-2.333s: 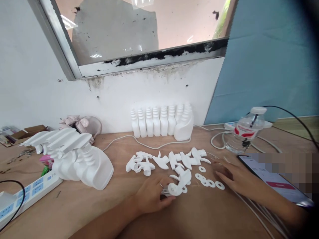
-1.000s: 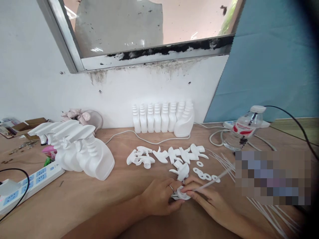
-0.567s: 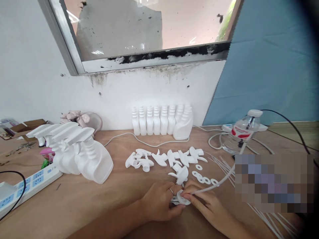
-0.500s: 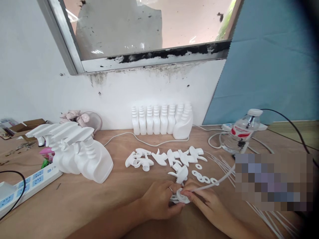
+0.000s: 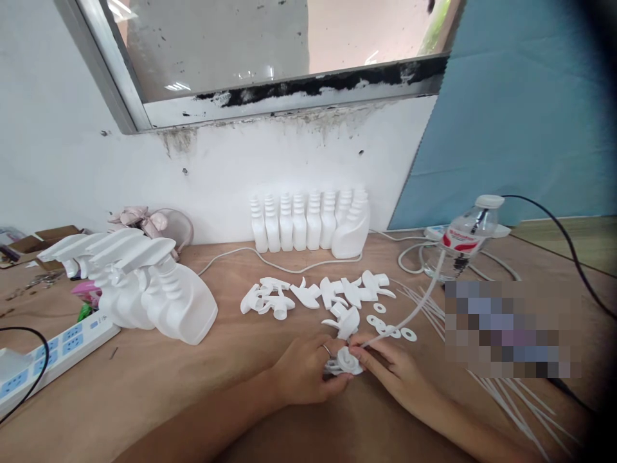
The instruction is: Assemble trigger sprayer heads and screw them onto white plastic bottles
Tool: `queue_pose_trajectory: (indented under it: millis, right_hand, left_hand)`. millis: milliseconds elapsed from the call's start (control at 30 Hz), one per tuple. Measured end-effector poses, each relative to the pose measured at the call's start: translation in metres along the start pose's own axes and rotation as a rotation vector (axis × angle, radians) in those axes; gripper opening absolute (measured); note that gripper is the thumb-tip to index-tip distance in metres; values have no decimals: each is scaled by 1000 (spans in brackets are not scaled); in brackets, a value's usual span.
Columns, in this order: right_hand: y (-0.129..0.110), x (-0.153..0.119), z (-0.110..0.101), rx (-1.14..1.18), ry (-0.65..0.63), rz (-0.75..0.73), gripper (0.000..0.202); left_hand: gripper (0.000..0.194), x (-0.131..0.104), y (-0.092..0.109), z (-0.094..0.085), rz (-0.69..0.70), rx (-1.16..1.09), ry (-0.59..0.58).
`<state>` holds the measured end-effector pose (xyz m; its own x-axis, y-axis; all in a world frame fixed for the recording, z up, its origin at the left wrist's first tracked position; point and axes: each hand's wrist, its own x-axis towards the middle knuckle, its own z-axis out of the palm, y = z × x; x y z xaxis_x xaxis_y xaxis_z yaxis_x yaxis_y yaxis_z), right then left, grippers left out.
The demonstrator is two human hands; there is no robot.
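I have the left hand point(image 5: 306, 370) clamped on a white spray head point(image 5: 349, 361), the right hand's point(image 5: 389, 364) grip pinching a tube point(image 5: 423, 301) at its round end. Flat rings point(image 5: 405, 334) lie at two o'clock, loose spray heads point(image 5: 307, 295) ten to one, upright bottles point(image 5: 299, 231) beyond at twelve.

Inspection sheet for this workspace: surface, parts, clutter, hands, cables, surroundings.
Surface: wooden tabletop, lightly marked; no spill seen.
Parts: spray head with tube held at it; loose trigger heads, washers, tubes lying right; headless bottles lined up behind.
Clutter: water bottle, open cardboard box.
Hands: left hand grips spray head; right hand pinches tube.
Cables: white cord before the bottles; black cable right.
Surroundings: wall stained below window frame; blue cloth right.
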<state>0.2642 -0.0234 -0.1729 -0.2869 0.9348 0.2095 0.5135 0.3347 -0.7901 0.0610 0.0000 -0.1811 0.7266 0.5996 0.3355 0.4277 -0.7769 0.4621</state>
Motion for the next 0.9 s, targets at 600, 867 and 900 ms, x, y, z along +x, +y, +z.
queue_pose_trajectory:
  millis: [600, 867, 900]
  right_hand:
    - [-8, -5, -4, -178, -125, -203, 25]
    - [-13, -4, -2, -188, -95, -209, 24]
    - [-12, -3, -1, -182, -75, -204, 24]
  left_hand:
    - [49, -2, -4, 4, -8, 22, -12]
    - [30, -1, -2, 4, -9, 28, 9]
    - [30, -1, -2, 3, -8, 27, 13]
